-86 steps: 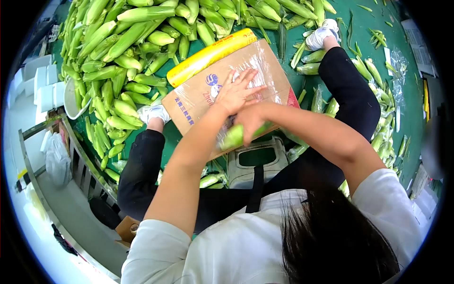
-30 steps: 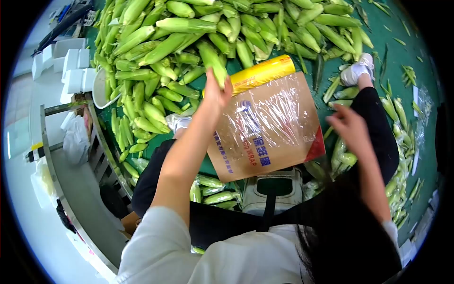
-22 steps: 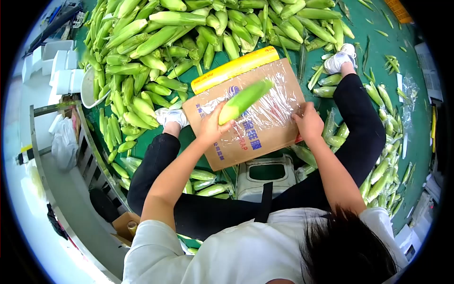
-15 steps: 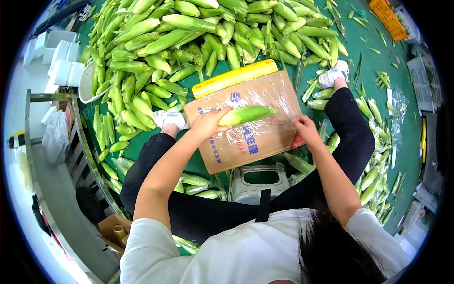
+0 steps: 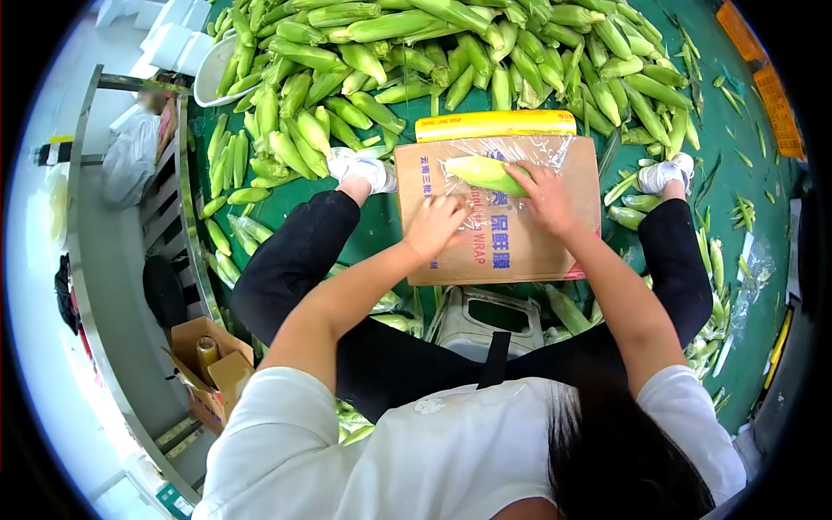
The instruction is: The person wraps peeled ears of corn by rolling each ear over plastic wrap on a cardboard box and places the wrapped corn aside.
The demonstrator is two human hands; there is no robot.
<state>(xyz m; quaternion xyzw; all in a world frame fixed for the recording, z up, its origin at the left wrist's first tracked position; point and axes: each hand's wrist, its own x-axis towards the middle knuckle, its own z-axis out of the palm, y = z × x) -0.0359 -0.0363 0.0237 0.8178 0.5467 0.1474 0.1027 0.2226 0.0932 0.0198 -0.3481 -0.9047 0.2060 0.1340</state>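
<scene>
A green ear of corn [image 5: 487, 174] in its husk lies across clear plastic wrap [image 5: 548, 154] on top of a flat cardboard box [image 5: 425, 264]. My right hand [image 5: 548, 198] is on the ear's right end, its fingers closed over the husk. Below the ear's left end is my left hand [image 5: 438, 227], apart from the corn. Its fingers are curled together at the near edge of the wrap and seem to pinch it; the fingertips are partly blurred. Along the box's far edge lies a yellow wrap roll [image 5: 496, 126].
A large heap of corn [image 5: 485, 52] covers the green floor beyond the box. Wrapped ears lie by my legs and at the right. A grey plastic stool [image 5: 442, 321] stands between my legs. At the left are a metal rack [image 5: 113, 347] and an open carton [image 5: 212, 381].
My left hand has let go of the corn and moved toward me. My right hand has come from the wrap's right side onto the ear. The view has shifted, so the box appears farther right.
</scene>
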